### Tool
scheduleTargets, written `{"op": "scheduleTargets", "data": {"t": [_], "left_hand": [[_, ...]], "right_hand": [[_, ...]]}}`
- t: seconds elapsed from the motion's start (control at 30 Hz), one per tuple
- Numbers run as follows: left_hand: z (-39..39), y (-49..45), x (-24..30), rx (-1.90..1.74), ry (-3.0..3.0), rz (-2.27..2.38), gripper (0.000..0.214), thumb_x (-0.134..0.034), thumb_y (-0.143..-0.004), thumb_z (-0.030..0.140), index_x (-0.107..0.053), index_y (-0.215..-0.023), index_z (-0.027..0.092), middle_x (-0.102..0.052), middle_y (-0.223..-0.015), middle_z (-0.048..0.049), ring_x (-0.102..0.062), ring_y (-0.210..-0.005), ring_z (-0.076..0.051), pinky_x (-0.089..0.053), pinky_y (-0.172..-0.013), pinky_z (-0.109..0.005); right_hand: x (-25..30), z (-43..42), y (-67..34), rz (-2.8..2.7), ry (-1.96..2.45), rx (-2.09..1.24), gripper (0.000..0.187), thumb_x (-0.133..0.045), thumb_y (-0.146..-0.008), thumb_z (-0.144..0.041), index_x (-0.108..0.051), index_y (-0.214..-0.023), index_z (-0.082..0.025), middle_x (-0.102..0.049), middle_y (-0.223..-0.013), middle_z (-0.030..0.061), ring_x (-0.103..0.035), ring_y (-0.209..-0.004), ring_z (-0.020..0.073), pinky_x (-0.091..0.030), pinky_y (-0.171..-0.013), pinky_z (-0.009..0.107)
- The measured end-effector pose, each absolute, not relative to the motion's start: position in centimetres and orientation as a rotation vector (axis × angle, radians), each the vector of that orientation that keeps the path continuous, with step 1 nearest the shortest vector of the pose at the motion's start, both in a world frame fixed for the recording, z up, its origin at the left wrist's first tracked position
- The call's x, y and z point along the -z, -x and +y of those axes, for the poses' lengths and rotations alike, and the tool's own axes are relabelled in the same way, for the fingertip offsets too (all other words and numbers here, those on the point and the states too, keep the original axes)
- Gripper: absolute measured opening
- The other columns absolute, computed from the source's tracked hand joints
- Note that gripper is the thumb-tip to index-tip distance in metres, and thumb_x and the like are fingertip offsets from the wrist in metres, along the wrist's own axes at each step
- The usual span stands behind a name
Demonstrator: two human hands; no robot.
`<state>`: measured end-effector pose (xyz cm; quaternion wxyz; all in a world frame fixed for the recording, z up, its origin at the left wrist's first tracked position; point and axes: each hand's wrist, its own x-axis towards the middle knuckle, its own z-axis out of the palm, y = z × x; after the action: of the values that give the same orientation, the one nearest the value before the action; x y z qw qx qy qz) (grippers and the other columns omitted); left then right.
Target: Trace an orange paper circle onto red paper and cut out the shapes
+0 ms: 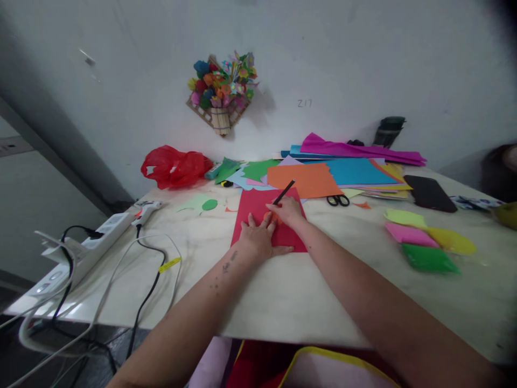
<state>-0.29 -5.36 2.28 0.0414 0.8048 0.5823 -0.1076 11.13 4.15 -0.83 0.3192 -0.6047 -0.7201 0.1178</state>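
Observation:
A red paper sheet (258,213) lies on the white table (283,291). My left hand (258,237) rests flat on it, fingers spread, pressing a small orange paper piece (268,217) down. My right hand (287,210) is closed around a dark pencil (284,192), whose tip meets the red sheet beside the orange piece.
Black scissors (338,200), an orange sheet (304,179) and stacked coloured papers (355,167) lie behind. A dark phone (429,193), coloured cut shapes (424,242), a red plastic bag (173,166), a glue gun (146,207) and a power strip (86,250) with cables also sit around.

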Motion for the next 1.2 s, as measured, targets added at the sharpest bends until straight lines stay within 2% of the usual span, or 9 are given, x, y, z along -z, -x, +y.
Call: {"op": "scheduleTargets", "data": {"t": [0.37, 0.83, 1.2], "left_hand": [[-5.5, 0.0, -2.8, 0.362, -2.470, 1.795, 0.099, -0.019, -0.060, 0.082, -0.015, -0.138, 0.022, -0.004, -0.145, 0.0001, -0.009, -0.124, -0.046, -0.022, -0.094, -0.056], [-5.6, 0.0, -2.9, 0.358, -2.459, 1.793, 0.093, -0.021, -0.063, 0.080, -0.014, -0.138, 0.026, -0.003, -0.145, 0.0002, -0.008, -0.125, -0.045, -0.023, -0.093, -0.055], [-5.5, 0.1, -2.6, 0.350, -2.476, 1.792, 0.094, -0.019, -0.062, 0.081, -0.014, -0.138, 0.026, -0.005, -0.145, 0.0008, -0.008, -0.124, -0.045, -0.024, -0.093, -0.056]], "right_hand": [[1.1, 4.5, -11.6, -1.852, 1.551, -0.426, 0.024, -0.057, -0.071, -0.042, -0.067, -0.078, -0.021, -0.067, -0.089, 0.0041, -0.060, -0.086, 0.0165, -0.044, -0.074, 0.026], [2.2, 5.4, -12.2, -1.801, 1.457, -0.418, 0.022, -0.058, -0.071, -0.038, -0.067, -0.075, -0.018, -0.067, -0.085, 0.0058, -0.062, -0.082, 0.0166, -0.046, -0.075, 0.027], [1.8, 5.0, -12.6, -1.794, 1.463, -0.428, 0.021, -0.058, -0.071, -0.033, -0.067, -0.074, -0.015, -0.067, -0.084, 0.0069, -0.061, -0.078, 0.0162, -0.045, -0.072, 0.026]]}}
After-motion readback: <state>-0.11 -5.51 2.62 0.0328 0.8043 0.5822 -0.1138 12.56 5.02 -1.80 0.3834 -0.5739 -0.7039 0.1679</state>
